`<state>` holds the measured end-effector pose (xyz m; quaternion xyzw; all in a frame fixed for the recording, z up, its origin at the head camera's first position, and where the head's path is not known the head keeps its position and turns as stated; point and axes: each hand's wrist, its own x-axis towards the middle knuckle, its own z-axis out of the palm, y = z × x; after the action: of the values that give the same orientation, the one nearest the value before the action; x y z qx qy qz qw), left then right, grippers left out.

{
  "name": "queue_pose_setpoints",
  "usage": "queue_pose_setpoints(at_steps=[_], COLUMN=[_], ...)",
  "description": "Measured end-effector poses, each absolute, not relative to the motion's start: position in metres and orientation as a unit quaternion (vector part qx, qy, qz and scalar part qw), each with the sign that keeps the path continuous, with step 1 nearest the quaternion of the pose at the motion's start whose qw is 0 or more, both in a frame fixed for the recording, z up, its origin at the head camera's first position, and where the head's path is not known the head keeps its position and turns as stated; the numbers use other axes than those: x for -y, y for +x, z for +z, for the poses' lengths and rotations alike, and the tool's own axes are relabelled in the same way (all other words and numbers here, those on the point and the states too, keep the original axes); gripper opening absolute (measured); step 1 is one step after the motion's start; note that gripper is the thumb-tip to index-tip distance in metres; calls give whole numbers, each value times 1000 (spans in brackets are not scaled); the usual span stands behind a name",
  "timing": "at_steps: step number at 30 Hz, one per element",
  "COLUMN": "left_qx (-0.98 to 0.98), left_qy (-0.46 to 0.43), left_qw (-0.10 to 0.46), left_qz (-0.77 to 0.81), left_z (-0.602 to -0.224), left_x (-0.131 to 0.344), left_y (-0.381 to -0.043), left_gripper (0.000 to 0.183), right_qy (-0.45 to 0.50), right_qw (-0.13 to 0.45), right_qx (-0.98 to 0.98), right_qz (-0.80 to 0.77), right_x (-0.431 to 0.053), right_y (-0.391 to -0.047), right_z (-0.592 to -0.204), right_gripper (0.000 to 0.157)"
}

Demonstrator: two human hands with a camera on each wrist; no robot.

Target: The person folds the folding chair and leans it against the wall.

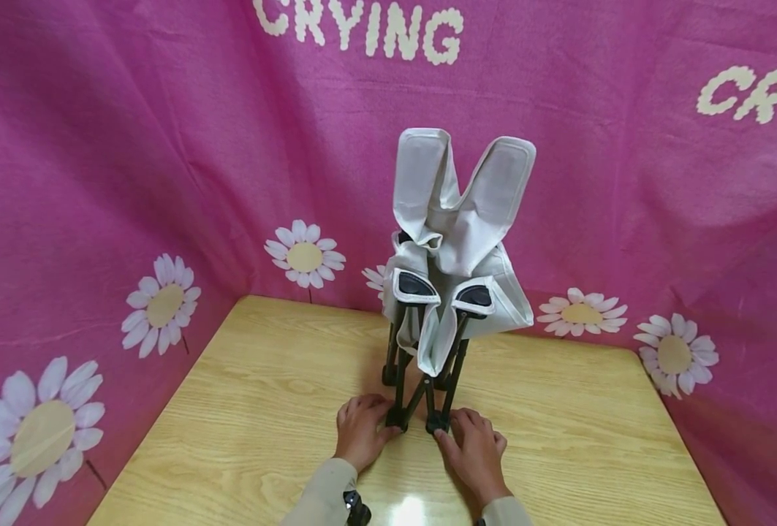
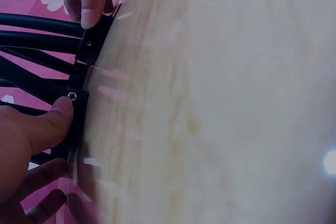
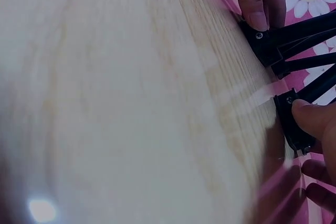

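Note:
A small folding chair with pale grey fabric and black legs stands upright on the table, mostly folded, its loose fabric rising in two flaps. My left hand pinches the chair's front left foot, thumb on its near face beside a screw. On the other side, my right hand pinches the front right foot, with its thumb over the near face as well. A narrow gap separates the two front feet. The undersides of the feet and some fingertips behind them are hidden.
The light wooden table extends around the chair on both sides. Behind it and along the sides hangs a pink cloth printed with daisies and white letters. The fabric flaps stand close in front of the back cloth.

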<state>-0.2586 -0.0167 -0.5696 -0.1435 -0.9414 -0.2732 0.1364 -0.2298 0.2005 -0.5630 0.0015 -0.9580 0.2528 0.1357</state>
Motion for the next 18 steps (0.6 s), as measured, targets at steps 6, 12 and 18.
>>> queue_pose_setpoints(at_steps=[6, 12, 18], left_qx=[941, 939, 938], left_qy=[-148, -154, -156], left_qw=[145, 146, 142], left_qz=[-267, -271, -273], left_z=[-568, -567, -565], left_x=[16, 16, 16], left_y=[-262, -265, -267], left_gripper=[43, 42, 42], right_qy=[4, 2, -9], right_qw=[152, 148, 122], right_qx=[957, 958, 960], right_qz=[247, 244, 250], right_x=[-201, -203, -203], right_y=[-234, -238, -241], right_z=[-564, -567, -566], right_gripper=[37, 41, 44])
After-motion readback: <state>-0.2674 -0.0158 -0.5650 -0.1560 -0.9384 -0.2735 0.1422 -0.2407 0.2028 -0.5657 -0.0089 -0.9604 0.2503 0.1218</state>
